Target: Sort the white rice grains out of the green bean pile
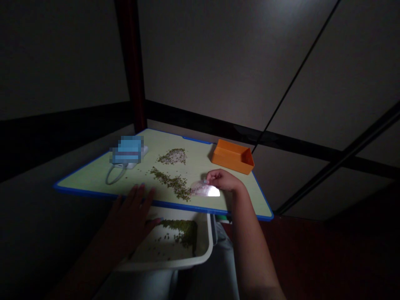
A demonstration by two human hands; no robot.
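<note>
My right hand [224, 180] pinches a thin, clear plastic sheet [203, 189] against a pale yellow-green board [215, 207] with a blue rim. The sheet catches a bright glare, and its left edge meets a streak of small green-brown dried bits [171, 183]. Farther back lies a second pile of bits [173, 156], mixed with paler ones. My left hand [131, 210] has its fingers spread at the board's front edge, its thumb over a white tub [204, 250]. Inside the tub are more green bits [181, 231], heaped toward the far right.
An orange open box [231, 157] stands at the board's back right. On the left is a pixelated blue item [127, 149] on a white device, with a grey cable [110, 175] looping from it. Wall panels [203, 62] rise close behind the board. The surroundings are dim.
</note>
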